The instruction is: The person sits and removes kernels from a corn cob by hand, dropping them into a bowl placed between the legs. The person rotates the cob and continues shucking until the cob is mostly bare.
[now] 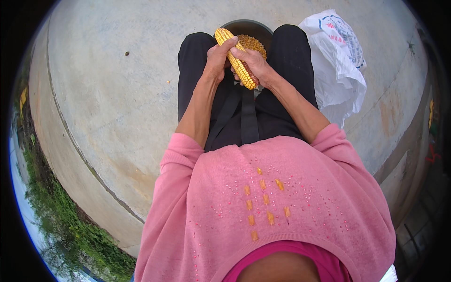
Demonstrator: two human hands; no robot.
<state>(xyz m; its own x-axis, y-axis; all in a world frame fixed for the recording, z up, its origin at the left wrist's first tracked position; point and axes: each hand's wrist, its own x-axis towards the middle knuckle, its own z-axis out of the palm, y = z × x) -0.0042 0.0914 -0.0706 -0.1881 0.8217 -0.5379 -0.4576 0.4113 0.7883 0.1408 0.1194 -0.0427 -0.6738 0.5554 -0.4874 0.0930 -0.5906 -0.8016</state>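
An ear of yellow corn (240, 68) is held between both hands, slanting from upper left to lower right. Along its right side runs a reddish strip where kernels are gone. My left hand (217, 59) wraps the upper left side, thumb across the kernels. My right hand (257, 65) grips the other side with its thumb pressed on the ear; some fingers of both hands are hidden beneath. Below and beyond the hands, between the knees, stands a dark round tub (262, 28) with loose corn kernels (252, 43) in it.
A white woven plastic sack (334, 63) bearing print lies crumpled on the concrete ground (112, 88), right of the right knee. Dark straps (249, 116) cross between the thighs. A stray kernel (168, 81) lies left of the left leg. Green plants (81, 232) border the concrete at lower left.
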